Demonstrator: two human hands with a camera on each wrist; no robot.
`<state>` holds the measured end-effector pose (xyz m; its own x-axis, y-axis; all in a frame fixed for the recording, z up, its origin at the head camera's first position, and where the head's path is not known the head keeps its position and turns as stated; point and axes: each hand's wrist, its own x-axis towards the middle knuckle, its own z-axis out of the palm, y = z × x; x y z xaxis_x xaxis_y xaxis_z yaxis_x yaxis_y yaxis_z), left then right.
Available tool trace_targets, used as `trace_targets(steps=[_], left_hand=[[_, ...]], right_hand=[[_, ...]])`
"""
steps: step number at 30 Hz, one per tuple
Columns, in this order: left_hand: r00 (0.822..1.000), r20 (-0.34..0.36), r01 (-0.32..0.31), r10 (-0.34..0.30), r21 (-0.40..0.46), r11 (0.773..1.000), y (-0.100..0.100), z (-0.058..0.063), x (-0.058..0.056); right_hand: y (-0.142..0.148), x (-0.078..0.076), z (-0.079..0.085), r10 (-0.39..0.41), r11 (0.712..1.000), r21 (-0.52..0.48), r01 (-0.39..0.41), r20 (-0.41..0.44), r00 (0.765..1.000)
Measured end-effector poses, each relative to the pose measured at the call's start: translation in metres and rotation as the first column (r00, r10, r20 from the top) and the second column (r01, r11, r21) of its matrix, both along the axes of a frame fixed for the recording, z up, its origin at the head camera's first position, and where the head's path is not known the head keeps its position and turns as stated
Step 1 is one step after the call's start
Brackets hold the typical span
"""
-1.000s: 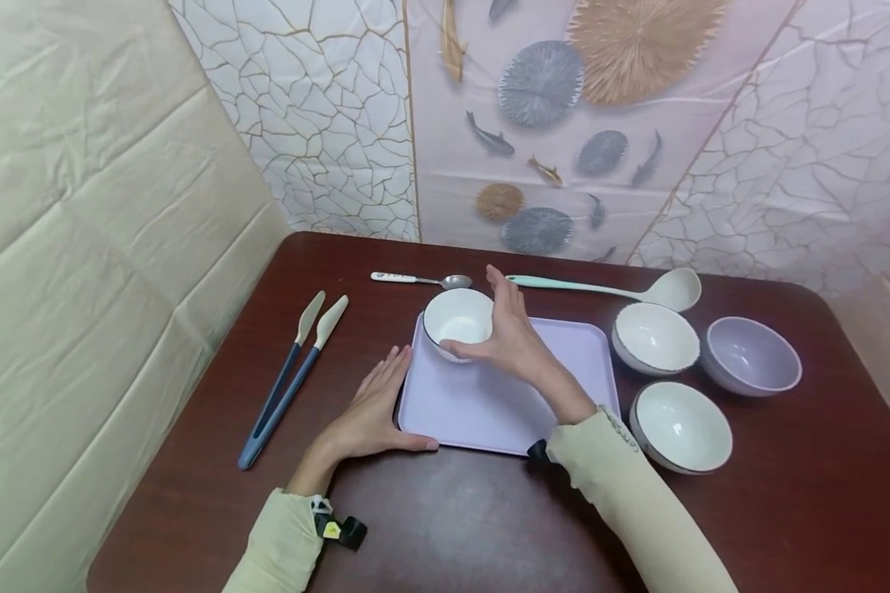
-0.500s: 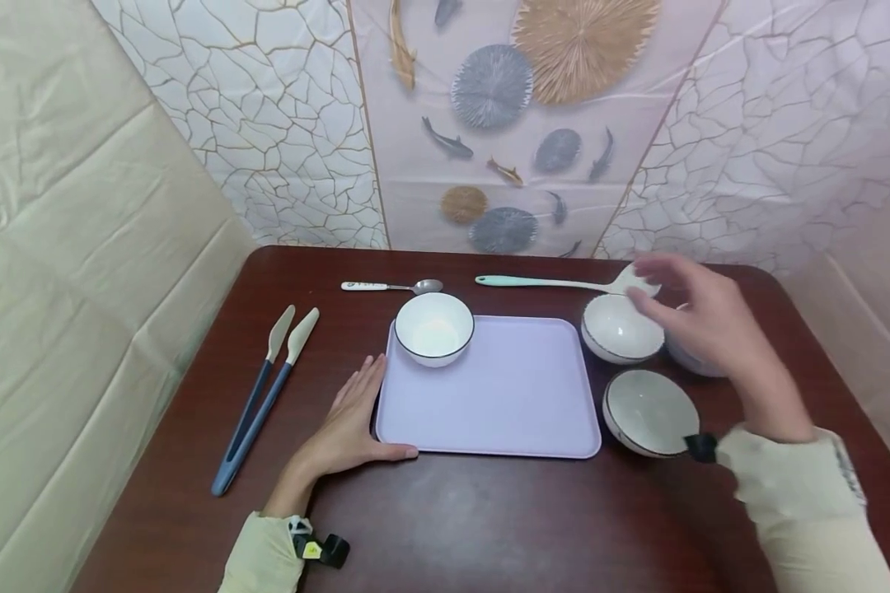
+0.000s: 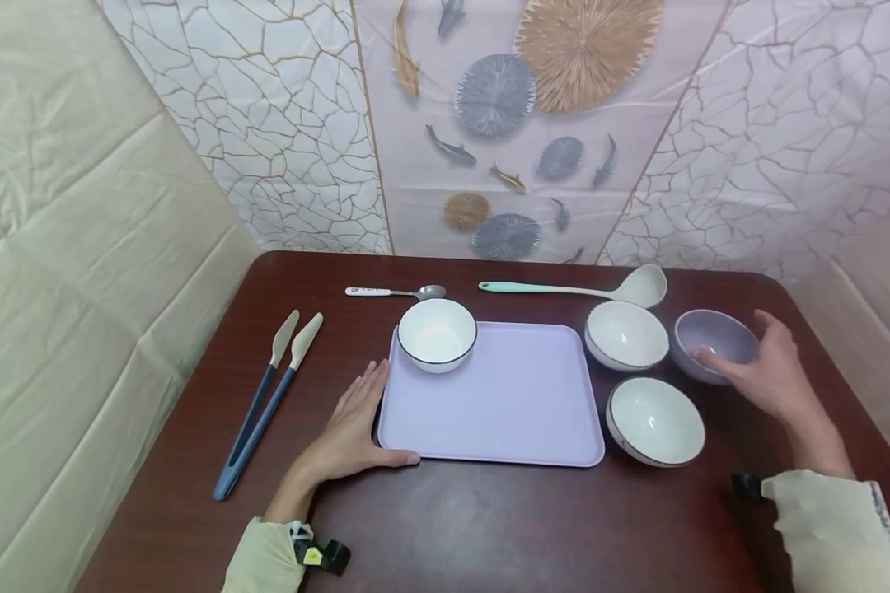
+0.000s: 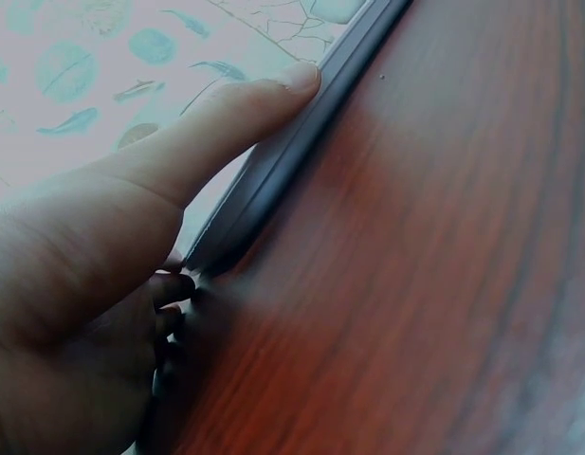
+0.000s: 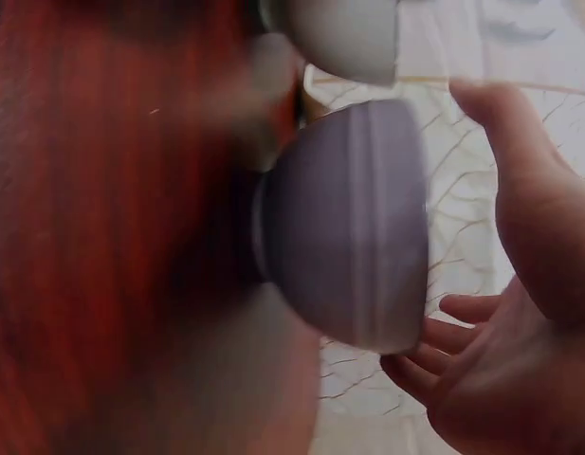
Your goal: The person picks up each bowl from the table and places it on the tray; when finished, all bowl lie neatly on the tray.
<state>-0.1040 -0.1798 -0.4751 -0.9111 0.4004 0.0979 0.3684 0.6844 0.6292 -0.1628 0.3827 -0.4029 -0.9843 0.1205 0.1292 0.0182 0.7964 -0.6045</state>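
Observation:
My left hand lies at the near left corner of a lilac rectangular tray. Its fingers stretch along the tray's left side, and the thumb touches the front edge, as the left wrist view also shows. A white bowl with a dark rim stands on the tray's far left corner. At the far right, my right hand is spread around a purple bowl. Its thumb reaches over the bowl's opening. In the right wrist view the purple bowl has the fingertips at its rim, while the thumb stands apart from it.
Two more white bowls, one scalloped and one dark-rimmed, stand right of the tray. Behind lie a ladle with a mint handle and a small spoon. Blue-handled tongs lie at left on the dark wooden table.
My right hand has left the white bowl on the tray and travelled right to the purple bowl. The left hand stays at the tray. The head view has shifted slightly.

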Motion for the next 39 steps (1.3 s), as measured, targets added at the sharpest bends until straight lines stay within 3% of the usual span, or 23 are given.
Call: trace_targets(steps=[6, 11, 17, 28, 39], left_hand=[[1.000, 0.003, -0.004, 0.004, -0.006, 1.000, 0.000, 0.001, 0.001], [1.000, -0.009, 0.000, 0.000, -0.001, 1.000, 0.001, 0.001, 0.001], [1.000, -0.017, 0.003, -0.003, -0.001, 1.000, 0.001, 0.002, 0.001], [1.000, 0.015, 0.003, -0.003, -0.011, 1.000, 0.000, 0.002, 0.000], [1.000, 0.028, 0.001, 0.000, -0.023, 1.000, 0.000, 0.002, -0.001]], right_hand=[[0.005, 0.001, -0.015, 0.027, 1.000, -0.001, -0.027, 0.035, 0.999], [0.007, 0.000, -0.020, 0.030, 1.000, 0.003, -0.030, 0.018, 0.999], [0.007, 0.000, -0.024, -0.008, 1.000, 0.013, 0.007, 0.013, 1.000], [0.003, 0.001, -0.023, -0.081, 0.997, 0.004, 0.081, 0.021, 0.997], [0.002, 0.006, -0.007, -0.108, 0.994, 0.017, 0.108, -0.007, 0.994]])
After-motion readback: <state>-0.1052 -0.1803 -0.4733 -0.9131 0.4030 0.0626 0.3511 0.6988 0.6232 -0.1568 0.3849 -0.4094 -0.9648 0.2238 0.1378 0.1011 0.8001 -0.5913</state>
